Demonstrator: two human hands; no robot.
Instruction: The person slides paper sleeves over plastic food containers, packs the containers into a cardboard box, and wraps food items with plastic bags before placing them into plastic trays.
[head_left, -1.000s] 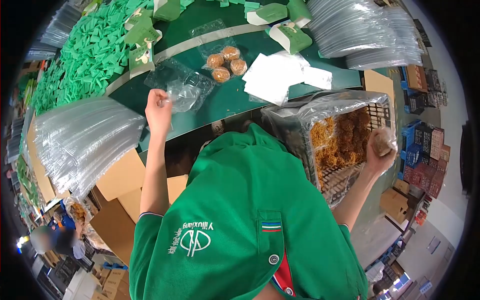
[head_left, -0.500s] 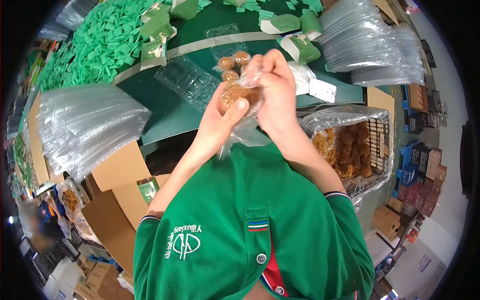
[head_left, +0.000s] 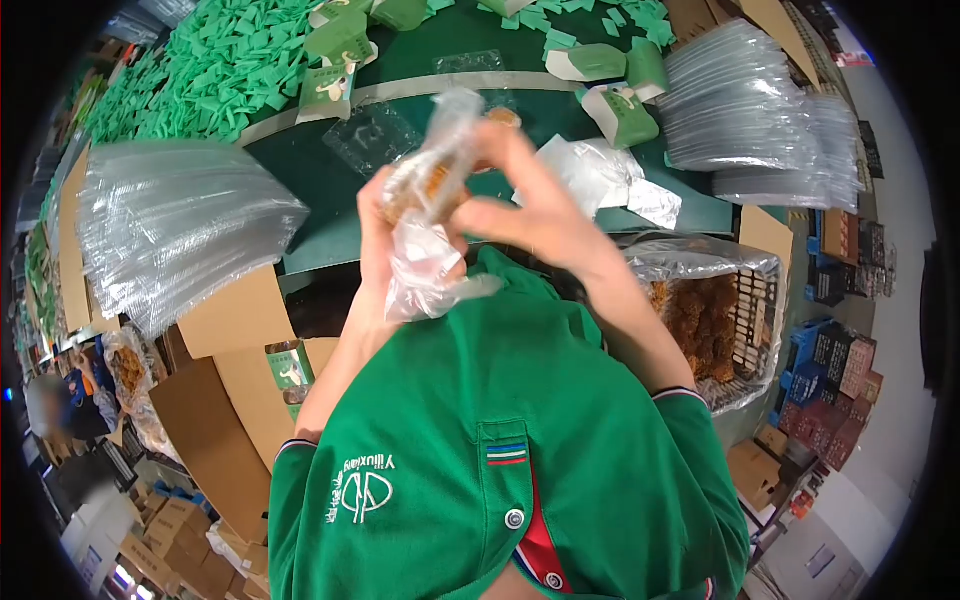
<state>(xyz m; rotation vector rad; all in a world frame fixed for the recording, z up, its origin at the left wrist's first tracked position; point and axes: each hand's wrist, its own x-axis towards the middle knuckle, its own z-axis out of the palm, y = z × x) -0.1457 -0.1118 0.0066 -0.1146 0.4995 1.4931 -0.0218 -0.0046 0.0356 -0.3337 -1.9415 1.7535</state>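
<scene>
My left hand (head_left: 372, 235) is closed around a clear plastic bag (head_left: 425, 255) with a brown, crumbly-looking food lump (head_left: 432, 182) in it. The bag's loose ends stick up above and hang below the lump. To its right is my right hand (head_left: 525, 195), smeared by motion, with thumb and fingers spread apart; whether it touches the bag I cannot tell. Behind the right hand, a round brown wrapped ball (head_left: 503, 117) shows in part. Flat on the green table (head_left: 335, 225) lies a clear plastic tray (head_left: 370, 140).
Stacked clear trays stand left (head_left: 185, 225) and right (head_left: 735, 100). Green pieces (head_left: 225, 70) heap at the back left, near green cartons (head_left: 328, 92). A lined crate (head_left: 765, 310) of brown food is at my right. White wrappers (head_left: 590, 170) lie on the table; an open cardboard box (head_left: 225, 325) sits left.
The bagged food has moved left in my left hand and turned, its loose end now upward. My right hand has let go of the bag's twisted end, and its fingers have spread.
</scene>
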